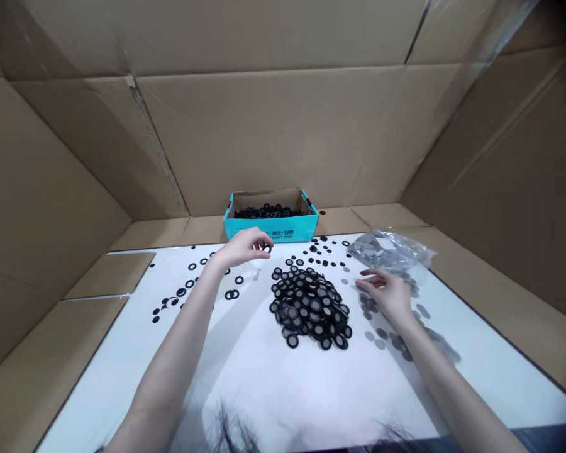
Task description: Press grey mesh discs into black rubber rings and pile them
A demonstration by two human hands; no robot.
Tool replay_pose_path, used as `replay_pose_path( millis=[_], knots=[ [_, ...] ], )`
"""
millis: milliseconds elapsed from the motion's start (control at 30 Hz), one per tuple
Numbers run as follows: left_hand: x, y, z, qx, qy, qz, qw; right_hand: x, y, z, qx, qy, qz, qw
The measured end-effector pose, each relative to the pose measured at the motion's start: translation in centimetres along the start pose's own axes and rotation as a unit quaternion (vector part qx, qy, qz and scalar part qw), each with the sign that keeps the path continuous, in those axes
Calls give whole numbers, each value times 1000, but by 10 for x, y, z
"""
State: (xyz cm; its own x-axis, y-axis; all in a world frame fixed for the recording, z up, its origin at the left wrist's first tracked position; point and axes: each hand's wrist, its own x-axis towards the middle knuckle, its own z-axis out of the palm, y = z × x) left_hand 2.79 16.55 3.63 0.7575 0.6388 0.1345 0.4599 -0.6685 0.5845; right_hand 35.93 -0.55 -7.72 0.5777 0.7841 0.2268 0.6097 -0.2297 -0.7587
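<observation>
My left hand point(239, 248) hangs over the white surface, with its fingertips pinched around a small black ring point(266, 248). A heaped pile of black rings point(309, 308) lies in the middle, many with grey centres. My right hand point(385, 292) rests to the right of the pile with its fingers apart and nothing in them. Flat grey discs point(396, 341) lie scattered under and beyond it. Loose black rings point(188, 283) are spread around the left side.
A teal cardboard box point(271, 228) holding black rings stands at the back edge of the white surface. To its right lies a clear plastic bag of grey discs point(387, 250). Cardboard sheets point(283, 126) line the back and sides.
</observation>
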Motion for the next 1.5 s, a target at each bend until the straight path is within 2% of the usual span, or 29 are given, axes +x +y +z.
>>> replay_pose_path(
  millis=[233,367,500,733,800,900,1000,1167,1300,1500],
  knots=[
    [-1,7,-2,3,7,17,1000,2,-3,-7,62,42,24,997],
    [-3,14,-2,-18,17,30,999,-1,-25,-10,155,40,12,987],
    [-7,29,-3,-61,38,56,996,-3,-76,-7,262,-7,-39,964],
    [-29,73,-17,-138,123,151,971,-19,-191,0,371,-73,-150,913],
    [-37,82,-22,-169,144,173,960,-28,-216,0,420,-90,-196,881],
    [-48,91,-27,-199,153,199,947,-41,-238,0,443,-76,-236,862],
    [-55,99,-30,-230,173,223,931,-49,-247,1,440,-52,-256,859],
    [-61,111,-31,-241,198,255,915,-54,-247,0,422,14,-284,861],
    [-64,116,-31,-232,204,260,915,-57,-245,-4,399,16,-309,863],
    [-65,118,-29,-214,260,225,914,-55,-243,-5,379,-16,-334,863]
  ],
)
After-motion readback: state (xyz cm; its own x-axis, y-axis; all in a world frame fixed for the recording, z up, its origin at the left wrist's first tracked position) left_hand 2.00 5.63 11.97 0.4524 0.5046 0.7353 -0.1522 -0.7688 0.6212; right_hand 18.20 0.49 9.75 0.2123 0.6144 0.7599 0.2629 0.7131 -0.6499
